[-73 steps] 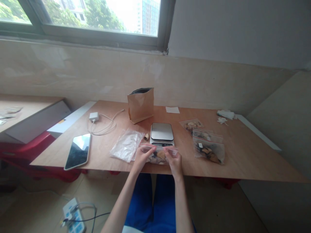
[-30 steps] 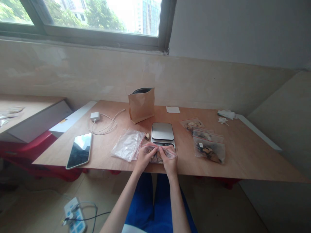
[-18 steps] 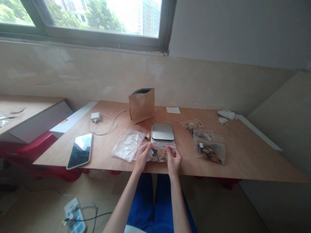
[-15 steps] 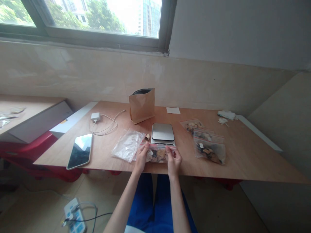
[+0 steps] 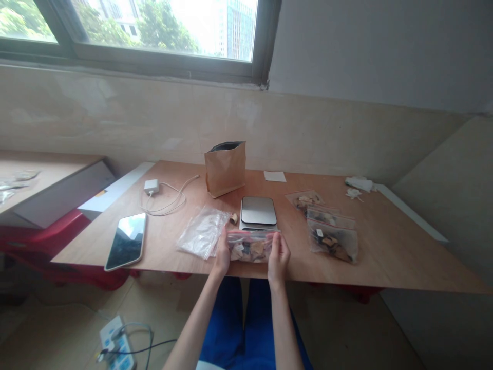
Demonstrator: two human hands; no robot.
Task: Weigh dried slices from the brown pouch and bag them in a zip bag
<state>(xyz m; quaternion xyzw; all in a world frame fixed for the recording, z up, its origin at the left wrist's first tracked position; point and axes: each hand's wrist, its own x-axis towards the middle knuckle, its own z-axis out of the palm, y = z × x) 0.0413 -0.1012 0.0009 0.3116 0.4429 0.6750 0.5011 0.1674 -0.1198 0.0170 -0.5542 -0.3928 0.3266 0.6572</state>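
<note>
Between my two hands is a clear zip bag (image 5: 252,247) with a red strip along its top, filled with brown and dark dried pieces. My left hand (image 5: 222,254) grips its left end, and my right hand (image 5: 278,257) pinches the upper right corner. Just behind the bag lies a kitchen scale (image 5: 258,210) with a silver plate; the bag covers part of its front. A small tan piece (image 5: 233,219) rests left of the scale. Flat clear plastic bags (image 5: 202,234) lie beside my left hand.
Filled zip bags (image 5: 332,239) lie at the right. An open brown paper bag (image 5: 226,168) stands at the back, near a white paper (image 5: 275,176). On the left are a tablet (image 5: 126,241) and a white charger (image 5: 151,186) with cable. White crumpled items (image 5: 360,183) sit far right.
My fingers have shifted along the bag's top: the left thumb has moved back to the left edge and the right hand slightly outward. More of the red strip and contents now shows.
</note>
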